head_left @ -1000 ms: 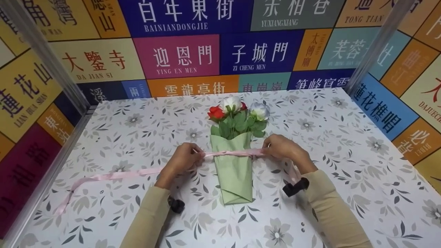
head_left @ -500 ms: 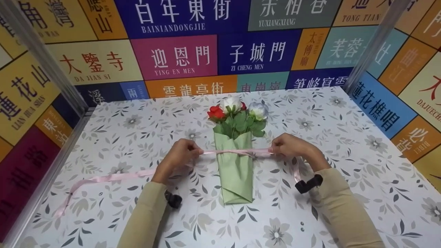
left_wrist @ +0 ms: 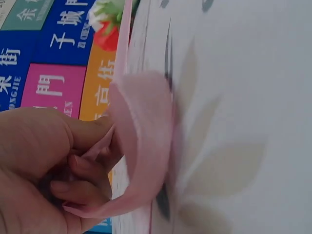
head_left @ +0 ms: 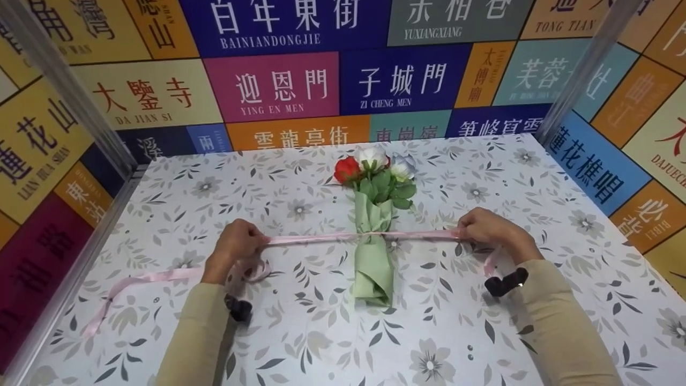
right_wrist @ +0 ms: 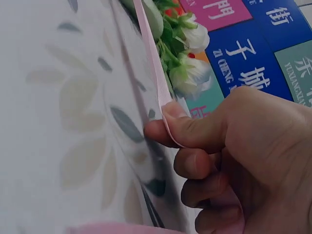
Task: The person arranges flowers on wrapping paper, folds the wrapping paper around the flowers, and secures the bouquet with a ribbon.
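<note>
A bouquet of red, white and pale blue flowers [head_left: 373, 160] lies on the table, wrapped in green paper [head_left: 372, 264]. A pink ribbon [head_left: 316, 238] crosses the wrap and cinches it into a narrow waist. To the left of the bouquet, my left hand [head_left: 236, 247] grips one side of the ribbon; in the left wrist view a loop of ribbon [left_wrist: 151, 141] curls out from its fingers. My right hand [head_left: 485, 229] pinches the other side between thumb and forefinger, as the right wrist view shows. Between both hands the ribbon runs taut and nearly level.
The table [head_left: 429, 327] has a leaf-and-flower printed cover. A loose ribbon tail [head_left: 155, 277] trails over its left side. Colourful panels with lettering [head_left: 273, 86] stand behind and at both sides, joined by clear corner posts [head_left: 579, 69].
Both hands have moved apart, pulling the ribbon outward. The green paper has gathered from a wide wrap into a tight waist, and the bouquet has shifted slightly right.
</note>
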`<control>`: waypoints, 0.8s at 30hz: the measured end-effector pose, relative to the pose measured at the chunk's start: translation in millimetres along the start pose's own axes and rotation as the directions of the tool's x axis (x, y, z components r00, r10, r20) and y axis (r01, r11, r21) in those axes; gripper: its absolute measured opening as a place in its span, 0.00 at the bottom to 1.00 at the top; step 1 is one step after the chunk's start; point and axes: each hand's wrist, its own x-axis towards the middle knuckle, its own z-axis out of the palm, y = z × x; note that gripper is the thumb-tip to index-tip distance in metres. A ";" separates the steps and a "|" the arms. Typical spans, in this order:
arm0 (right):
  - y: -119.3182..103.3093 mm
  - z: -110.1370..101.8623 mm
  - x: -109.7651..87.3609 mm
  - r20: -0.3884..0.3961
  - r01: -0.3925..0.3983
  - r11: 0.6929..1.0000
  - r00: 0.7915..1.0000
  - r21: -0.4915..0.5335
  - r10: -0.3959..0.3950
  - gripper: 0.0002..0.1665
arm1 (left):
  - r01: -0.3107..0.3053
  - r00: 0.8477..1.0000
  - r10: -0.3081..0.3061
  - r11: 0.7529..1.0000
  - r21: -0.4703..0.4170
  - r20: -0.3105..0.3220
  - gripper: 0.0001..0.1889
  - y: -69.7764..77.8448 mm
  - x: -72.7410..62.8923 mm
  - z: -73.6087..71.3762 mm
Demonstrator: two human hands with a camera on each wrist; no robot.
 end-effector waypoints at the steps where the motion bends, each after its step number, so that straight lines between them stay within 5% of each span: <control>1: 0.6 -0.1 -0.9 -0.003 -0.006 1.000 1.000 -0.002 0.006 0.12 | 0.026 1.000 -0.026 1.000 0.004 -0.007 0.10 -0.3 -0.2 -0.8; 9: -2.0 -1.6 -2.0 0.015 -0.038 0.999 0.999 -0.008 0.038 0.12 | 0.128 0.992 -0.127 0.987 0.094 -0.007 0.09 8.8 -0.5 1.8; 17: -19.6 -8.0 -6.5 0.082 -0.097 0.995 0.992 0.009 0.096 0.14 | 0.071 0.993 -0.036 0.945 0.319 -0.116 0.07 37.2 -9.5 7.4; 20: -33.0 -9.5 -11.4 0.078 -0.084 0.996 0.993 -0.039 0.087 0.15 | 0.043 0.986 0.008 0.952 0.304 -0.164 0.07 49.0 -11.4 10.9; 24: -58.1 -7.3 -10.9 0.058 -0.023 0.997 0.998 -0.080 0.027 0.21 | -0.076 0.987 0.099 0.982 0.173 -0.127 0.08 69.8 -9.9 22.4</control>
